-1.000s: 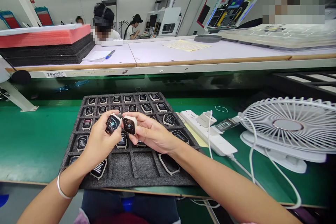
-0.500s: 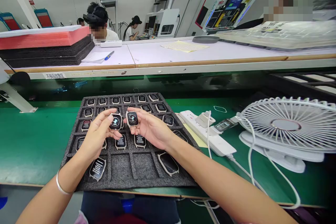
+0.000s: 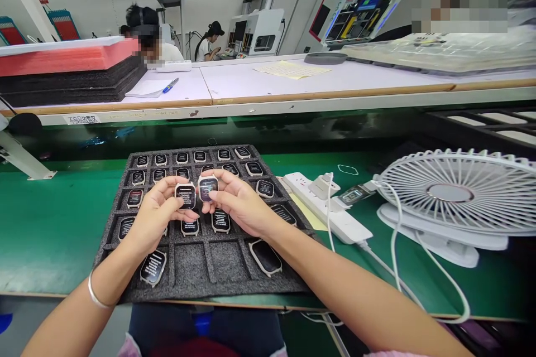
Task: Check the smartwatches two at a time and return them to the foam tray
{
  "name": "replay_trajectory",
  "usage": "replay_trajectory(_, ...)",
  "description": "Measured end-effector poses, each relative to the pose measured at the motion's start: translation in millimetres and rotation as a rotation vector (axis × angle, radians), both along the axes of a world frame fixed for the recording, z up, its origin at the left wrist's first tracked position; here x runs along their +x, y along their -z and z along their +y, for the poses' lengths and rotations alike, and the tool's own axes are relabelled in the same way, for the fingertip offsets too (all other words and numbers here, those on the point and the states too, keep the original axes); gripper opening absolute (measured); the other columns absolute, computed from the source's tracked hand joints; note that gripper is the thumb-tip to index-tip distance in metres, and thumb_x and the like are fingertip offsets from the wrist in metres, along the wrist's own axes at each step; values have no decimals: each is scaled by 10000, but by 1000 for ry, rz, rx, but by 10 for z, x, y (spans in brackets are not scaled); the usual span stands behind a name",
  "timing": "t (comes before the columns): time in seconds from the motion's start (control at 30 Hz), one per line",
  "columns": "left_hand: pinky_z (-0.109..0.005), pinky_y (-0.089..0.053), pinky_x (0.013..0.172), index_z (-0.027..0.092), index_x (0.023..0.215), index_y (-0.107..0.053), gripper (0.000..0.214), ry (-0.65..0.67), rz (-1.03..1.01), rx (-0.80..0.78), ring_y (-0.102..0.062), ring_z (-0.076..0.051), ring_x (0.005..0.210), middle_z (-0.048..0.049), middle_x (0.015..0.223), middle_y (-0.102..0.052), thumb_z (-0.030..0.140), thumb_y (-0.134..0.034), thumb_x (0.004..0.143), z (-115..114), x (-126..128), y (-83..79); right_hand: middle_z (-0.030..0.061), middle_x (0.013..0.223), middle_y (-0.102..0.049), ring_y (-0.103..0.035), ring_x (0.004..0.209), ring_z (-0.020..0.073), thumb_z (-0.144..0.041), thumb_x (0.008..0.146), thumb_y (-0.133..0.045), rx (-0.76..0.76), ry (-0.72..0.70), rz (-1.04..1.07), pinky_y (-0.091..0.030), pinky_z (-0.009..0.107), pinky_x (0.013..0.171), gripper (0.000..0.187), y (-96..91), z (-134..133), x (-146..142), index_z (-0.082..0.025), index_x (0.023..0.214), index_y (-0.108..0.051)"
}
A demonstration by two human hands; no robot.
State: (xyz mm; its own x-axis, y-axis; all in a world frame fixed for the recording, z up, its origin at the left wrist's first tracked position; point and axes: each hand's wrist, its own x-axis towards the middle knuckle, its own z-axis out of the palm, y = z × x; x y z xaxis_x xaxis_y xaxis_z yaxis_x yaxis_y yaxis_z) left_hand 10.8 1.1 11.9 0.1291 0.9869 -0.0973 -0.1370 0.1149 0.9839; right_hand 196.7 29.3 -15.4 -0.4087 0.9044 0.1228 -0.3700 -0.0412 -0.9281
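Over the middle of a dark grey foam tray point(image 3: 190, 273), each of my hands grips one strapless smartwatch. My left hand point(image 3: 161, 206) holds a watch point(image 3: 185, 196) by its edges, its screen lit with lines of white text. In my right hand point(image 3: 237, 201) is another watch point(image 3: 206, 188), my thumb resting on its screen near the lower edge. The two watches are side by side, almost touching. Most tray pockets hold similar watches with text on their screens; one at the lower right point(image 3: 266, 257) has a dark screen. Two front pockets hold no watch.
Right of the tray lie a white power strip point(image 3: 326, 206) with plugs and cables, and a white fan point(image 3: 452, 192). A lamp stand point(image 3: 29, 153) is at the left. Behind runs a raised shelf point(image 3: 234, 81) with foam stacks point(image 3: 71, 75) and a pen point(image 3: 171, 85). Other people sit beyond.
The left watch's screen has gone from a dial face to white text. My right thumb has come onto the right watch's screen, which shows a different picture. The view has shifted slightly.
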Motion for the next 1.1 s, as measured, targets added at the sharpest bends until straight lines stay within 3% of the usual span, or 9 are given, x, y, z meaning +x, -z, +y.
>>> replay_trajectory(0.77, -286, -616, 591, 159, 1042, -579, 366, 13, 14, 30, -718, -146, 569, -19, 978, -677, 253, -704, 712, 1, 13, -11, -19, 864, -654, -659, 643, 112, -147, 775, -661, 16, -9, -24, -497, 278, 641, 351, -8, 4, 6, -212, 1110, -578)
replay_trajectory(1.1, -269, -623, 660, 191, 1089, -559, 454, 11, -17, 104, -736, -139, 647, -5, 1021, -676, 140, -709, 664, 19, 1, 50, -11, 952, -658, -610, 619, 85, -91, 691, -715, -4, 6, -26, -478, 251, 602, 496, 16, 19, 4, -230, 1138, -552)
